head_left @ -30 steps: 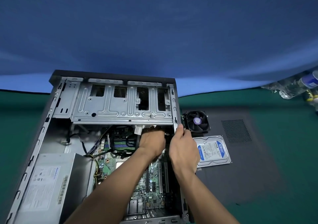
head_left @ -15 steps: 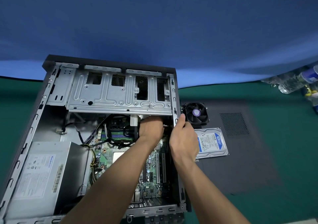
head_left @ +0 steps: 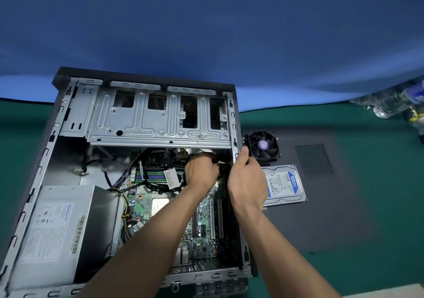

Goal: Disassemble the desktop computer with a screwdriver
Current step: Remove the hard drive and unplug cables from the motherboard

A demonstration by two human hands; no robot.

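Observation:
An open desktop case (head_left: 68, 119) lies flat on the green table, with its metal drive cage (head_left: 160, 119) at the far end and the green motherboard (head_left: 206, 224) exposed. My left hand (head_left: 200, 171) reaches under the cage edge with curled fingers around a small white connector among black cables (head_left: 160, 186). My right hand (head_left: 246, 178) grips the case's right side rail (head_left: 234, 123), thumb up against it. No screwdriver is in sight.
A grey power supply (head_left: 55, 235) fills the case's near left. To the right of the case, a black fan (head_left: 262, 145) and a blue-labelled hard drive (head_left: 284, 184) lie on the dark side panel (head_left: 344, 194). Plastic bottles (head_left: 390, 105) lie at the far right.
The view has shifted so the case sits a little higher in the frame. Both hands stay at the same spot by the cage and right rail; the left fingers work slightly at the connector.

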